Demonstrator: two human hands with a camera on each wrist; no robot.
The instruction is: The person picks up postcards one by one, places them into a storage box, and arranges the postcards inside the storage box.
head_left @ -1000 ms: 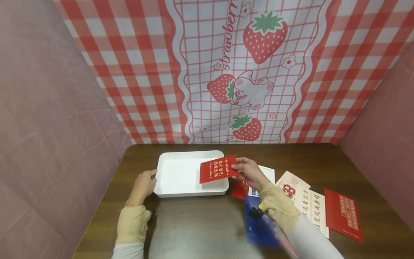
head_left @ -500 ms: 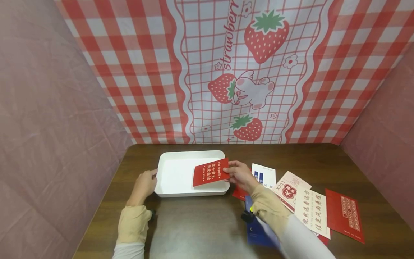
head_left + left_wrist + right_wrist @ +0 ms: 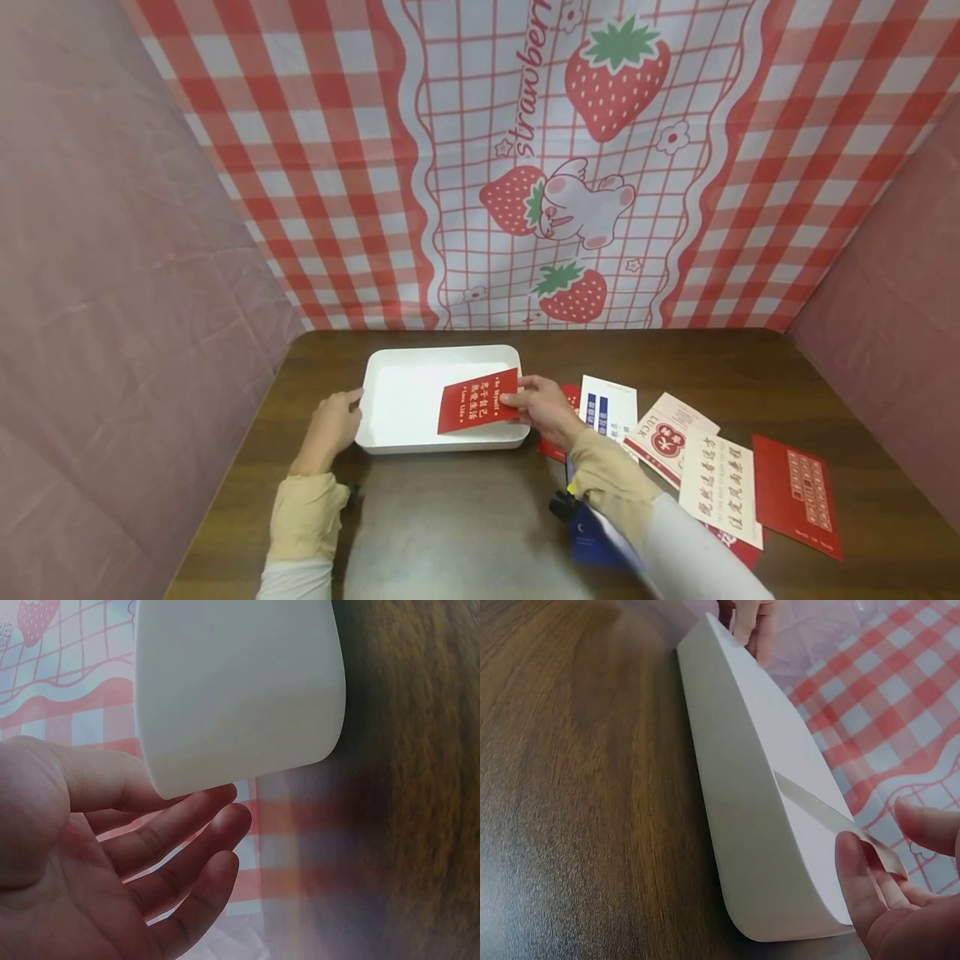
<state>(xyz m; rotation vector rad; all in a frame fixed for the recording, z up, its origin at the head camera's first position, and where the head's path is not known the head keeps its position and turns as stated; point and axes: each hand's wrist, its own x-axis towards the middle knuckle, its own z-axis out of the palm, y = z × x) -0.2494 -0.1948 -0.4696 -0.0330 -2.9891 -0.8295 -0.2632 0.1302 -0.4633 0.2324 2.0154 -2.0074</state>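
Observation:
A white rectangular tray (image 3: pixel 412 400) lies on the table. My left hand (image 3: pixel 333 425) holds its left end by the rim; in the left wrist view the thumb and fingers meet the tray wall (image 3: pixel 240 690), the other fingers loosely bent. My right hand (image 3: pixel 551 411) pinches the right edge of a red card (image 3: pixel 468 408) with white and gold lettering. The card hangs tilted over the tray's right half. From the right wrist view, the card (image 3: pixel 817 806) shows edge-on and pale, its far end inside or at the tray rim.
Right of the tray lie overlapping cards: a white one (image 3: pixel 609 408), a blue one (image 3: pixel 596 537), a pink one (image 3: pixel 675 417), a cream one (image 3: pixel 720 483) and a red one (image 3: pixel 798 496). A checkered strawberry cloth (image 3: pixel 360 167) hangs behind the table.
My right hand has moved left and slightly down with the red card, bringing it further over the tray. The left hand stays at the tray's left end.

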